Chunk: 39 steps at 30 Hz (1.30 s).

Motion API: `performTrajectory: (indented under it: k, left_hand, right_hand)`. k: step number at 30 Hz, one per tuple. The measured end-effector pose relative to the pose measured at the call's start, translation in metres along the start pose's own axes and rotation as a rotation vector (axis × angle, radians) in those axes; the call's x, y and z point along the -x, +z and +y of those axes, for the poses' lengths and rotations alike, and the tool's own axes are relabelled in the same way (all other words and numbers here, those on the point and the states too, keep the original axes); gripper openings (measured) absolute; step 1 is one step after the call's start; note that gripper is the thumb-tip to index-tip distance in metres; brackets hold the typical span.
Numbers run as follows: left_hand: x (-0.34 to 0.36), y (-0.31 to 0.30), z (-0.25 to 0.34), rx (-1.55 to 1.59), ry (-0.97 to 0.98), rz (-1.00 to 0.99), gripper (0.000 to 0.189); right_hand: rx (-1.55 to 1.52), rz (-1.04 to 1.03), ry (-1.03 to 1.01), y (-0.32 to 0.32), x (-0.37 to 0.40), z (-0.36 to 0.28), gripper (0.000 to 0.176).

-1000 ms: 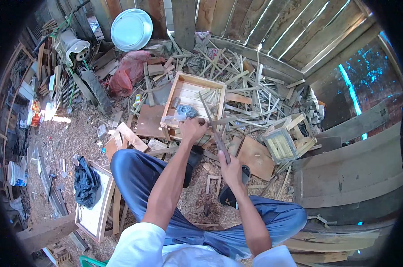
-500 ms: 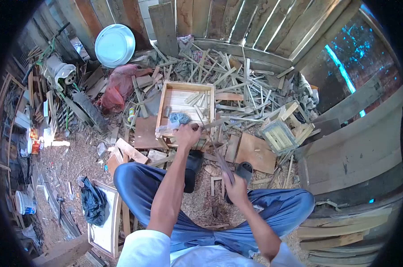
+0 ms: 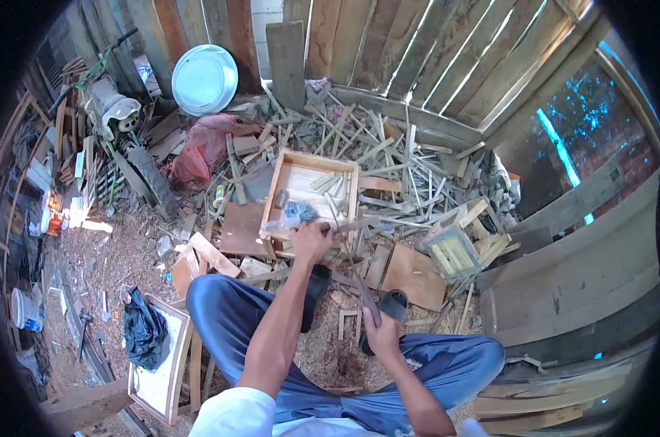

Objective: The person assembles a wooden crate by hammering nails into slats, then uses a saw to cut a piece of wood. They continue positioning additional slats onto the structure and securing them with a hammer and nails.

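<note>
My left hand [image 3: 314, 242] is closed on a thin wooden strip [image 3: 355, 224] at the near edge of a shallow wooden box [image 3: 277, 175]. Inside the box lie a blue plastic bag [image 3: 299, 211] and several short wood strips [image 3: 331, 183]. Lower and to the right, my right hand [image 3: 383, 335] grips the handle of a long, thin, dark tool [image 3: 364, 293]. The tool slants up and left, its far part passing close to my left fingers. Whether it touches the strip is hard to tell.
Scrap wood [image 3: 417, 167] is heaped behind and right of the box. A wooden frame block [image 3: 452, 251] stands at the right. A white basin [image 3: 204, 79] leans at the back. A black bag [image 3: 144, 331] lies on a framed panel [image 3: 162, 379] at lower left.
The view has shifted, so the box and surroundings appear slightly lower. My right hand, with the tool, sits a little lower in view. Both hands keep their hold.
</note>
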State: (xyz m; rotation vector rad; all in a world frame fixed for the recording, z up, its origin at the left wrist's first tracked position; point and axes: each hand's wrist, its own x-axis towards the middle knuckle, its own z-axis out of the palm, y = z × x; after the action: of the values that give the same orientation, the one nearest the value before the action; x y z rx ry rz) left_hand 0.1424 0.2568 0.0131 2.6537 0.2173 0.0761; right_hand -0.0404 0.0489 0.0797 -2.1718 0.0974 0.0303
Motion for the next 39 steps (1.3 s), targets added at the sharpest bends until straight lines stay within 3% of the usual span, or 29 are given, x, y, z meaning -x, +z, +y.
performTrajectory:
  k: [4,6,8,13,17,19,23,25,26,28,30,32,33,36,39]
  left_hand:
    - [0.006,-0.020,0.011,-0.018,0.025,-0.005,0.033]
    - [0.010,-0.016,0.008,0.015,0.092,0.103,0.033]
    - [0.013,-0.007,0.001,0.043,0.235,0.211,0.032]
    - [0.008,-0.007,-0.013,-0.007,0.373,0.109,0.026]
    - [-0.002,-0.006,-0.013,-0.008,0.466,0.163,0.028]
    - [0.000,-0.006,-0.010,0.069,0.347,0.077,0.028]
    - [-0.004,-0.010,-0.005,0.077,0.302,0.058,0.024]
    - [-0.008,-0.015,0.001,0.230,0.239,0.165,0.020]
    - [-0.010,-0.017,0.005,0.231,0.234,0.159,0.020]
    - [-0.017,-0.020,0.013,0.091,0.218,0.363,0.017]
    - [-0.020,-0.017,0.016,0.051,0.203,0.362,0.022]
    - [-0.025,-0.004,0.015,-0.079,0.127,0.531,0.032]
    - [-0.024,-0.013,0.025,0.004,-0.015,0.390,0.046]
    - [-0.028,-0.004,0.019,-0.122,-0.015,0.463,0.054]
    - [-0.029,-0.008,0.023,-0.107,-0.077,0.382,0.063]
  right_hand:
    - [0.054,0.042,-0.055,0.035,-0.064,-0.016,0.044]
    - [0.053,0.019,-0.055,0.041,-0.080,-0.021,0.044]
    - [-0.008,0.005,-0.055,0.036,-0.077,-0.022,0.045]
    - [0.012,0.039,-0.095,0.043,-0.071,-0.015,0.048]
    - [0.007,0.039,-0.090,0.042,-0.079,-0.015,0.047]
    - [-0.009,0.027,-0.064,0.037,-0.077,-0.023,0.046]
    - [0.038,0.079,-0.060,0.049,-0.071,-0.023,0.045]
    - [0.035,0.063,-0.059,0.052,-0.074,-0.023,0.048]
    - [0.028,0.051,-0.052,0.052,-0.073,-0.021,0.051]
    - [0.024,0.029,-0.041,0.047,-0.076,-0.020,0.050]
    - [0.021,0.003,-0.035,0.041,-0.078,-0.024,0.049]
    - [0.008,-0.046,0.024,0.035,-0.080,-0.027,0.048]
    - [0.008,-0.047,0.025,0.033,-0.083,-0.026,0.048]
    - [-0.018,-0.035,0.019,0.024,-0.075,-0.022,0.047]
    - [-0.053,-0.093,0.032,0.000,-0.051,-0.028,0.041]
